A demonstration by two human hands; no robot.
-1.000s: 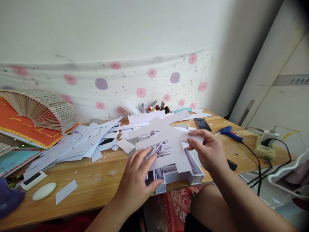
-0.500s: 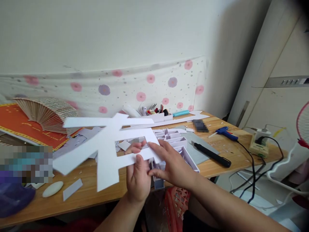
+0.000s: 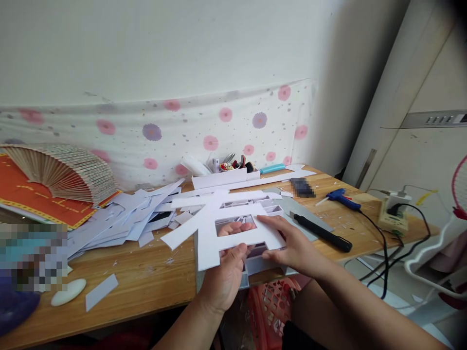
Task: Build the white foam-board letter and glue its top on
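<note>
A white cutout [image 3: 208, 238], flat and shaped like a written character, is held above the table by both hands. My left hand [image 3: 224, 279] pinches its lower bar, thumb on top and fingers showing through the rectangular opening. My right hand [image 3: 297, 245] grips the right end, with the fingers on the upper face and the thumb at the lower edge. Beneath the cutout stands a white walled frame [image 3: 275, 210] with hollow compartments, mostly covered by it. Whether the two touch I cannot tell.
A grey cutting mat [image 3: 321, 224] carries a black utility knife [image 3: 323, 233]. Farther right are a blue glue gun [image 3: 343, 198] and a power strip [image 3: 392, 218] with cables. White scraps [image 3: 120, 218], a folding fan [image 3: 69, 170] and a white oval object [image 3: 68, 292] lie left.
Both hands have moved the cutout rightward and lowered it over the white frame. The scrap pile on the left is now uncovered. Both hands keep their hold.
</note>
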